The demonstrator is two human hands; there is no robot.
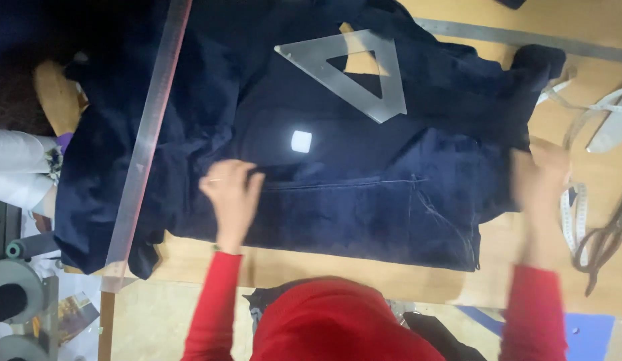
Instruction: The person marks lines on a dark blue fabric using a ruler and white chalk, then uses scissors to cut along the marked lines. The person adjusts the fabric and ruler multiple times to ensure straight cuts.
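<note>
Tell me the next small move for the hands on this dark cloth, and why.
Probably draw the right hand outward along the navy fabric to flatten it. The left hand already presses the cloth near the chalk line, while wrinkles show toward the right edge. The clear triangle and long ruler lie on the cloth farther up.

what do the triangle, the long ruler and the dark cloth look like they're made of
Set square: clear plastic, apparently; the cloth shows through it, with a slightly frosted sheen.
Long ruler: also see-through, likely clear acrylic, glossy.
Navy fabric: a woven textile, matte, soft folds and a stitched seam; possibly cotton, but the fibre cannot be told.
</note>
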